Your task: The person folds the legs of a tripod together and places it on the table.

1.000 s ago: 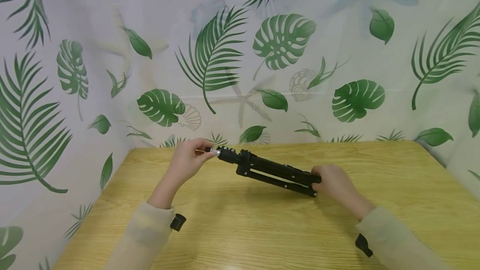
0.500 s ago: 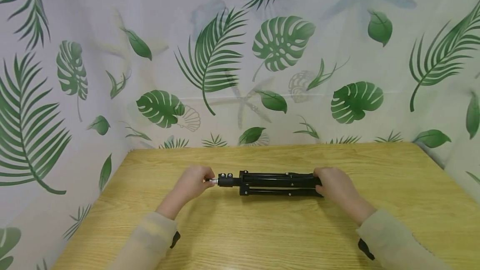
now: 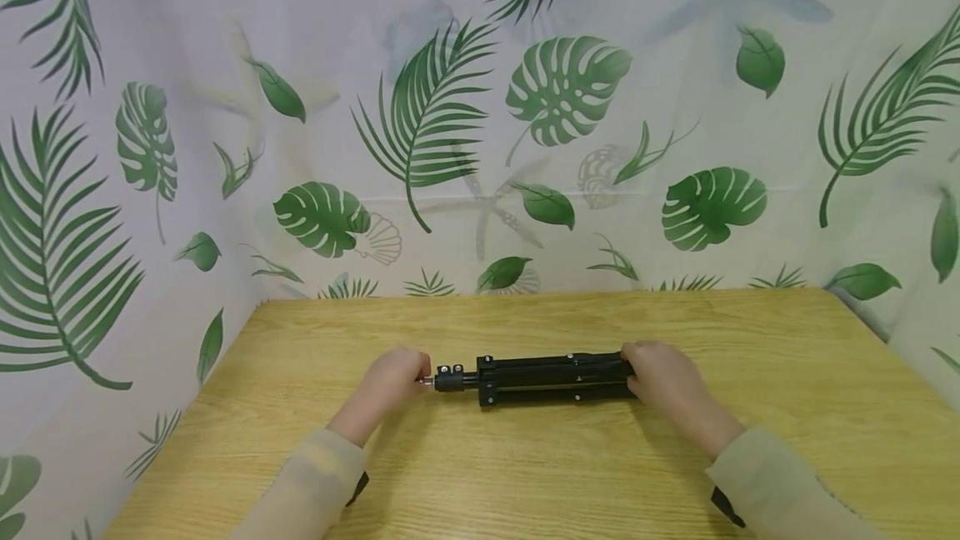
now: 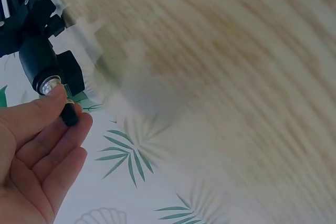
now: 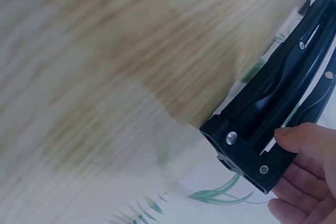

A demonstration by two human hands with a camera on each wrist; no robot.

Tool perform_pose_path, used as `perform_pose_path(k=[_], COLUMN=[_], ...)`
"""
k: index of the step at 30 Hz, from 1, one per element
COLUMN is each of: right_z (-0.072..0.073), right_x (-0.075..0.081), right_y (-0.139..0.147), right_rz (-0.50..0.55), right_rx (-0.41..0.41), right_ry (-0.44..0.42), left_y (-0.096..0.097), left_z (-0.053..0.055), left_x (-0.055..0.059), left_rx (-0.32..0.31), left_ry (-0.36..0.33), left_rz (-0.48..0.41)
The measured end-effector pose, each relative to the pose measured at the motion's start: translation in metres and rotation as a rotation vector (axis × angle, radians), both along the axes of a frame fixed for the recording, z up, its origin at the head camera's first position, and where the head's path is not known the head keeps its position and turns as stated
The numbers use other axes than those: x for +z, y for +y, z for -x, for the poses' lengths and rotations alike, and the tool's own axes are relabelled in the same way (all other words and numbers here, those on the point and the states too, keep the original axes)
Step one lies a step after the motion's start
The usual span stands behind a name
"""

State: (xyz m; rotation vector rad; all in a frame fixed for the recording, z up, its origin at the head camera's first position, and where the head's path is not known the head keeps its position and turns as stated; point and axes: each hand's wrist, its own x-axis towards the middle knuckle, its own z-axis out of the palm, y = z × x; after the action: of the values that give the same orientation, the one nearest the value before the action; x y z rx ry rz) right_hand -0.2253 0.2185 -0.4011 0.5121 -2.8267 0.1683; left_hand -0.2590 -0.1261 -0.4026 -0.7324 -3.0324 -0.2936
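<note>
A folded black tripod stand [image 3: 555, 373] lies sideways and nearly level between my hands, low over the table; I cannot tell whether it touches the wood. My left hand [image 3: 392, 382] pinches the metal tip at its narrow end. In the left wrist view, the thumb and fingers of that hand [image 4: 44, 153] hold the silver stud [image 4: 51, 84], with a black end piece [image 4: 69, 115] sticking out past it. My right hand [image 3: 666, 377] grips the opposite end. Up close in the right wrist view, its thumb lies over the black legs [image 5: 268, 98] near their riveted end.
Underneath is a wood-grain table [image 3: 525, 473], its far edge meeting a pale cloth backdrop [image 3: 450, 273] printed with green leaves. The cloth also rises along the left and right sides. A small dark device [image 3: 726, 508] sits under the right sleeve.
The tripod's left end has come down from a raised tilt, so the stand is now about level and lower. My left hand moved down with it; the right hand stayed nearly in place.
</note>
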Motion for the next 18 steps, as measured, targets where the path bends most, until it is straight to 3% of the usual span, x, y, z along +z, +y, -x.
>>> perform_pose_path(k=[12, 18], right_z=[-0.0022, -0.0069], right_x=[-0.0017, 0.0005], right_y=[-0.0018, -0.0054], right_rz=[-0.030, 0.040], right_rx=[-0.006, -0.031], right_ry=[0.030, 0.028], left_y=[0.0006, 0.0040], left_z=[-0.0012, -0.0034], left_x=[-0.0043, -0.0014], left_rx=[0.073, 0.142], left_ry=[0.002, -0.031], left_rz=[-0.034, -0.113])
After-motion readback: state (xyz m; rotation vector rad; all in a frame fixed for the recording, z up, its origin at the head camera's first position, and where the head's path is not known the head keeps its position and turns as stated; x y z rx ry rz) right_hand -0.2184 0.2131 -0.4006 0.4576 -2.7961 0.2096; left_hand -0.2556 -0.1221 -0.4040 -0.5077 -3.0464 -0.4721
